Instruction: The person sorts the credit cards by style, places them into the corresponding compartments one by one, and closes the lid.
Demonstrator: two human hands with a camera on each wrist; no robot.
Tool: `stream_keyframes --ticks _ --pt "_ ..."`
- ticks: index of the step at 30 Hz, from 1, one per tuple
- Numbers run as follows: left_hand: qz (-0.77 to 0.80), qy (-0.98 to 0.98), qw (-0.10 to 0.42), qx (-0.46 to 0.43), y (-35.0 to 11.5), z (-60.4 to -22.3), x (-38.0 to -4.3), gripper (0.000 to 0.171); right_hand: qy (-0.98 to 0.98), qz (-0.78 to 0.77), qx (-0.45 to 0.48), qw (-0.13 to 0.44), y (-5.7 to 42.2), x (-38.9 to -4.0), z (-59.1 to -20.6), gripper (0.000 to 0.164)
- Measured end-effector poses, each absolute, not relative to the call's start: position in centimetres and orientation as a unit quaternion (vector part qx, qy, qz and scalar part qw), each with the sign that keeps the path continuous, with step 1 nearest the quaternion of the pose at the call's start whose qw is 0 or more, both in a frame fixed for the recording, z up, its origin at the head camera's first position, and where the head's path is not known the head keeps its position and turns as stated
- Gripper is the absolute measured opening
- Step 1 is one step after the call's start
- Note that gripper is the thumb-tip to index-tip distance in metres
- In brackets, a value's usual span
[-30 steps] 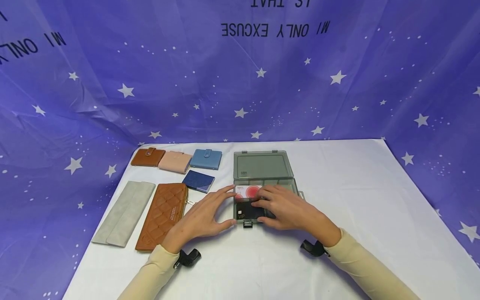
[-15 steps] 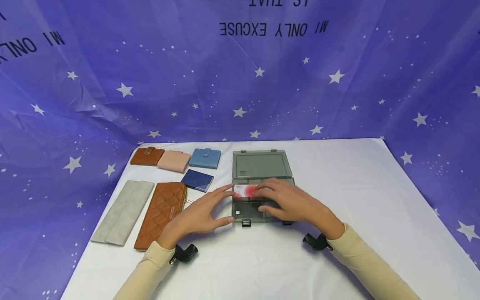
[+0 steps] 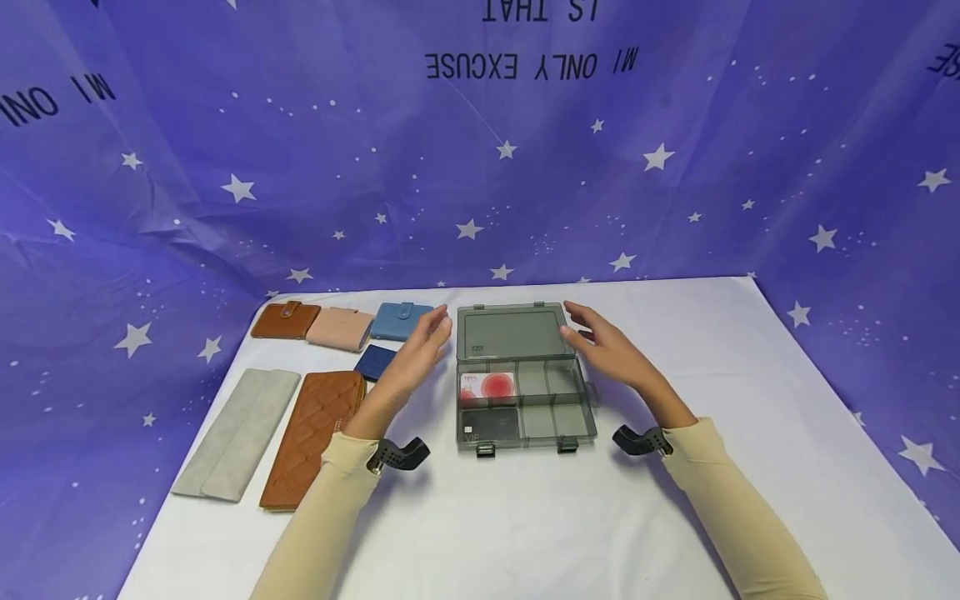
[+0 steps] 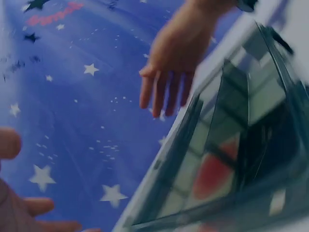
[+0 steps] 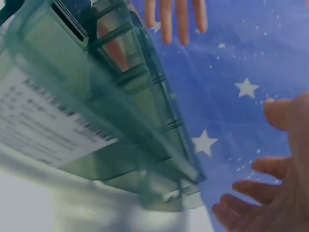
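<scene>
A translucent grey-green compartment box (image 3: pixel 557 379) lies on the table with its lid (image 3: pixel 513 332) folded back flat. In its left compartments are a white card with red circles (image 3: pixel 487 387) and, nearer the front, a black card marked VIP (image 3: pixel 491 425). My left hand (image 3: pixel 412 354) hovers left of the lid, holding nothing, its fingers pointing away from me. On the other side, my right hand (image 3: pixel 606 346) is also bare, with fingertips overlapping the lid's right edge in the head view. The right wrist view shows the box's side wall with a white label (image 5: pixel 43 118).
Along the left lie a grey long wallet (image 3: pixel 238 433), a brown quilted wallet (image 3: pixel 315 433) and a dark blue card holder (image 3: pixel 373 362). Behind them sit brown (image 3: pixel 285 321), pink (image 3: pixel 340 327) and light blue (image 3: pixel 399 320) small wallets. A purple starry cloth (image 3: pixel 480 167) hangs behind the table.
Both hands have come off the cards and box. They have spread apart and moved back to either side of the lid, leaving both cards in view.
</scene>
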State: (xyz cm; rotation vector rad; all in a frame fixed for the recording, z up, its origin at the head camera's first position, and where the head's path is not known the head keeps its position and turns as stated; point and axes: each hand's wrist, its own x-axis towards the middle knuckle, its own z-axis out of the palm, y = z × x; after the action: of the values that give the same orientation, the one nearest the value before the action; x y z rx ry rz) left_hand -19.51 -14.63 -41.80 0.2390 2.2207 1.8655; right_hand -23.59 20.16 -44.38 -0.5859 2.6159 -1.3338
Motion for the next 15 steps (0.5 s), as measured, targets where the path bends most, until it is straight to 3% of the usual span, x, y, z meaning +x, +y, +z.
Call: stream_keyframes --ticks 9,15 --pt "0.764 0.627 0.152 -0.035 -13.0 -45.3 -21.1 0.072 0.753 -0.638 -0.070 0.145 20.6 -24.7 -46.8 0.073" --pt "0.811 0.566 0.137 -0.054 -12.8 -45.8 -21.1 0.071 0.704 -0.691 -0.021 0.166 20.5 -24.8 -47.1 0.071"
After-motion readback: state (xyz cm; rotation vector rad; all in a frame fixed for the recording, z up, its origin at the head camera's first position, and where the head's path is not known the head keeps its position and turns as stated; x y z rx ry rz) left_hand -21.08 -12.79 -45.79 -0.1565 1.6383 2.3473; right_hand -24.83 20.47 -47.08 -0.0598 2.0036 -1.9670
